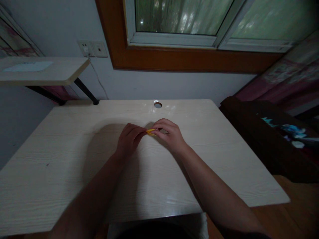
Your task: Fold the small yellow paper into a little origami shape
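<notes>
My left hand (129, 137) and my right hand (168, 134) meet over the middle of a pale wooden desk (74, 159). Between their fingertips is a small yellow object (151, 132), thin and flat, perhaps folded paper; most of it is hidden by my fingers. Both hands are closed in a pinch on it, just above or on the desk top. My forearms reach in from the bottom edge of the view.
A round cable hole (158, 105) is at the desk's far edge. A raised shelf (45, 70) on black legs stands at the far left. Wall sockets (92, 49) and a window (189, 23) are behind. A dark piece of furniture (269, 136) stands to the right.
</notes>
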Motion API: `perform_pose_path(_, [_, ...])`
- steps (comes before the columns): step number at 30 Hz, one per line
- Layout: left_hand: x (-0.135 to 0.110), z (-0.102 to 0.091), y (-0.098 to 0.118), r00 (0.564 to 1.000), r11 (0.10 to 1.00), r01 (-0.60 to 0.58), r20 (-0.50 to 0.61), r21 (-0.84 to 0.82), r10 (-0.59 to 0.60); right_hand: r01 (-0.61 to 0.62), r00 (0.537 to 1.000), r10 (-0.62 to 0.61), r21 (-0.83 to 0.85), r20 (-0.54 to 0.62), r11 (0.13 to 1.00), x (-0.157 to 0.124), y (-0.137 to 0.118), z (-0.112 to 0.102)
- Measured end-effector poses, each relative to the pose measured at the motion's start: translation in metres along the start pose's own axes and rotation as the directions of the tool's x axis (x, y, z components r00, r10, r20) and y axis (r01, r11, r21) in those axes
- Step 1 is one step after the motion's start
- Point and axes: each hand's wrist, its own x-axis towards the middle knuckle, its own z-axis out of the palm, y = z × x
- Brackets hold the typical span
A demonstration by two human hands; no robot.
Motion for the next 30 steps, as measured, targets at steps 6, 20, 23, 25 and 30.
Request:
perform_pose_path(6, [-0.0031, 0.0009, -0.0019, 1.000, 1.000, 0.011, -0.020, 0.004, -0.010, -0.044, 0.999, 0.044, -0.001, -0.017, 0.999, -0.0002, -0.0035, 0.0010])
perform_pose_path(20, [-0.0007, 0.0012, -0.0012, 1.000, 1.000, -0.016, 0.004, 0.026, 0.016, -0.056, 0.998, 0.056, 0.013, -0.033, 0.998, 0.0016, -0.0054, 0.0000])
perform_pose_path(23, [-0.0012, 0.0017, -0.0019, 0.999, 0.998, -0.039, 0.009, 0.050, 0.038, 0.001, 1.000, -0.001, -0.017, -0.009, 1.000, 0.0019, -0.0048, -0.0015])
perform_pose_path(25, [-0.0011, 0.0019, -0.0020, 0.999, 0.997, -0.054, 0.010, 0.059, 0.053, 0.027, 1.000, -0.027, -0.025, 0.002, 0.999, 0.0017, -0.0036, -0.0016])
perform_pose_path(30, [-0.0013, 0.0022, -0.0020, 0.998, 0.996, -0.055, 0.002, 0.068, 0.055, 0.067, 0.998, -0.068, -0.055, -0.003, 0.996, 0.0015, -0.0009, -0.0012])
